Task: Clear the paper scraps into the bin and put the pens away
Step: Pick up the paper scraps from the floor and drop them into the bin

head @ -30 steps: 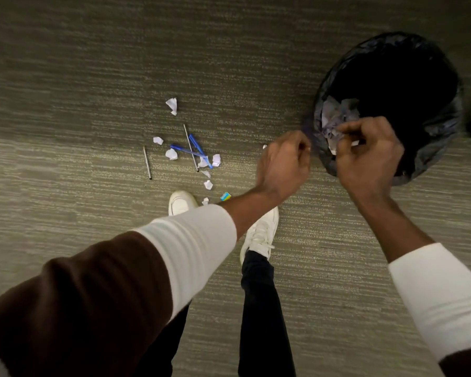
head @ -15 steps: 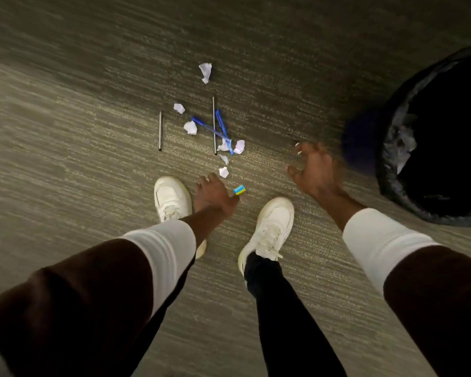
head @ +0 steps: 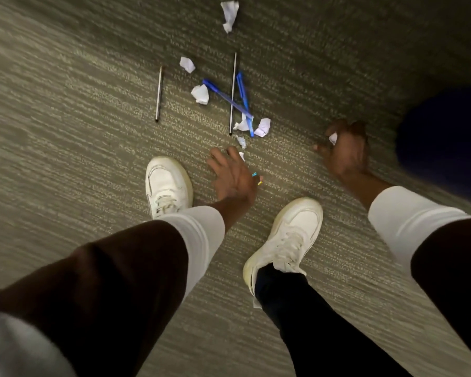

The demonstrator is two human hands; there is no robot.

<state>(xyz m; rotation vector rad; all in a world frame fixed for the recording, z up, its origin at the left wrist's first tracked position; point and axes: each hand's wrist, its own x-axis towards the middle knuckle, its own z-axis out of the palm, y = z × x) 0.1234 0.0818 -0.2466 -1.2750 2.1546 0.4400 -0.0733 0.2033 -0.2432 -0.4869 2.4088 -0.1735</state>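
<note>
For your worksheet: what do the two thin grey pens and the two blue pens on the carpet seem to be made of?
Thin grey pens: probably metal, with a pale sheen along slim, straight barrels. Blue pens: likely translucent plastic with a glossy look; motion blur leaves this open.

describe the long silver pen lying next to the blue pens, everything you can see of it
The long silver pen is a thin, straight stick with a metallic grey look and a darker tip at its near end. It lies flat on the carpet, running almost straight away from the person. A blue pen crosses it diagonally near the middle, and a second blue pen lies close on its right. A paper scrap sits by its near end. Neither hand touches it.
</note>
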